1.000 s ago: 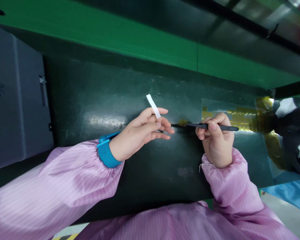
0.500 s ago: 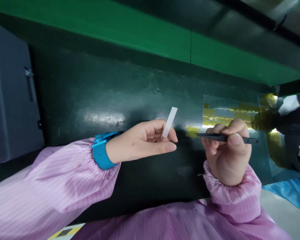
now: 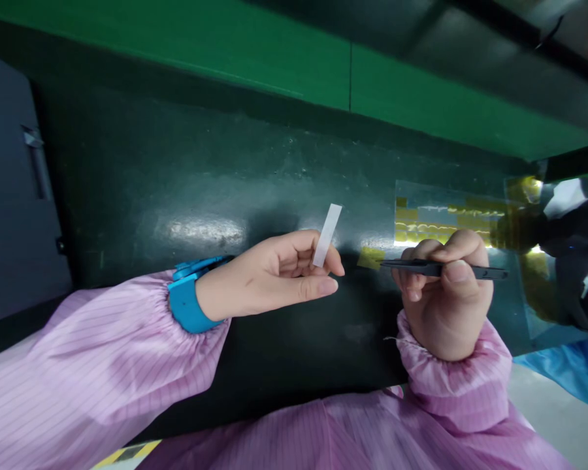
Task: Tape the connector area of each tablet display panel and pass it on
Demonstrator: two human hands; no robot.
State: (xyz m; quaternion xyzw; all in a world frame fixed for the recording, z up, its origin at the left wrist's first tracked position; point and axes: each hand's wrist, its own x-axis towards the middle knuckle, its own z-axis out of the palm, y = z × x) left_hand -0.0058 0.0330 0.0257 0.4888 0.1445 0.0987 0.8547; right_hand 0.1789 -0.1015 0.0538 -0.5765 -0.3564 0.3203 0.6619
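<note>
In my left hand (image 3: 279,271) a narrow white strip (image 3: 328,235) stands up across the curled fingers, seemingly pinched between them, with the thumb apart from it. My right hand (image 3: 443,294) grips a pair of black tweezers (image 3: 416,266) between thumb and fingers, tips pointing left. A small yellow see-through piece of film (image 3: 371,256) is at the tweezer tips and seems to be held by them. A gap separates this film from the fingertips of my left hand.
A clear sheet with rows of yellow film pieces (image 3: 411,215) lies on the dark green table (image 3: 200,163) behind my right hand. At the left stands a grey case (image 3: 10,163). A green ledge (image 3: 225,59) runs along the back. Black and white items (image 3: 575,241) crowd the right edge.
The view has shifted slightly, so the grey case sits farther left. The tweezers and yellow film have moved a little left. Both hands keep their hold.
</note>
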